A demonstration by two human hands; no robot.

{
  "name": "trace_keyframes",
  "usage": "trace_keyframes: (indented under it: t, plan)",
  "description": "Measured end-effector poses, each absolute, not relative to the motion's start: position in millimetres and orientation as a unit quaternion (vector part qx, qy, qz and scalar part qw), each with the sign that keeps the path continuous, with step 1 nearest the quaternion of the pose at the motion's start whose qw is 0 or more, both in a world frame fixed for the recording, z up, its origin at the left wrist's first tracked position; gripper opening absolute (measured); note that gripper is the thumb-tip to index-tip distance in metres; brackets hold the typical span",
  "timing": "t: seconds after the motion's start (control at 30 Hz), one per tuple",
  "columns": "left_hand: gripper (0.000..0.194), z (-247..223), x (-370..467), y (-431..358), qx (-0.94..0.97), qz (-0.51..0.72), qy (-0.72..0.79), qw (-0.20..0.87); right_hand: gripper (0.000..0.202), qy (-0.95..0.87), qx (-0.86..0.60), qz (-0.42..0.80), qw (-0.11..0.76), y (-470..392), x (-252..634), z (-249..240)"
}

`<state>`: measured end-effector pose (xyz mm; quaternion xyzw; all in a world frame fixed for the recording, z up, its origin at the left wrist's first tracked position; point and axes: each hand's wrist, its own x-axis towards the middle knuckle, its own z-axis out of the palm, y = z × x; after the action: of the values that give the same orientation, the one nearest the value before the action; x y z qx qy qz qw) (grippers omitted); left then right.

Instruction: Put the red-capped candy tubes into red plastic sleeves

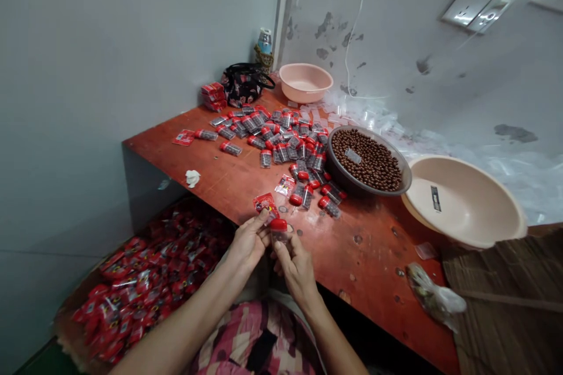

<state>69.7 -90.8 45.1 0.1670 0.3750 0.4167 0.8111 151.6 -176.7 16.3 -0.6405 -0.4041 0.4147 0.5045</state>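
My left hand [250, 241] pinches a red printed card [265, 204] near the table's front edge. Just to its right, my right hand [294, 263] is closed round a small clear bottle with a red cap [278, 225], held upright, with dark contents. The card and the bottle are close together; whether they touch is unclear. Beyond my hands lie many similar red-capped bottles [281, 153] in a loose pile. A grey bowl [407, 183] of round brown balls [373, 167] stands right of the pile, with a small clear container on the balls.
Below the table at left, a large box [65, 328] holds many red packets [145, 287]. A beige basin [466, 199] and cardboard [505, 293] stand at right. Further back are a pink basin [306, 83], a dark bag [243, 87], and clear plastic pieces [413, 135] along the wall.
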Motion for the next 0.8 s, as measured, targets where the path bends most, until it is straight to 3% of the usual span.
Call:
trace_keyframes:
  t: [0.3,0.53,0.8]
  plan:
    - [0.019,47.5,70.5,-93.3,0.306,0.398,0.383,0.775,0.018,-0.382,-0.570,0.488,0.540,-170.6,153.5,14.9]
    - [0.019,43.0,68.4,-89.5,0.377,0.337,0.372,0.778,0.018,-0.393,-0.599,0.428,0.551,-171.0,155.0,13.3]
    - [0.028,44.1,66.2,-87.5,0.426,0.287,0.370,0.774,0.024,-0.314,-0.498,0.557,0.586,-164.4,156.8,10.2]
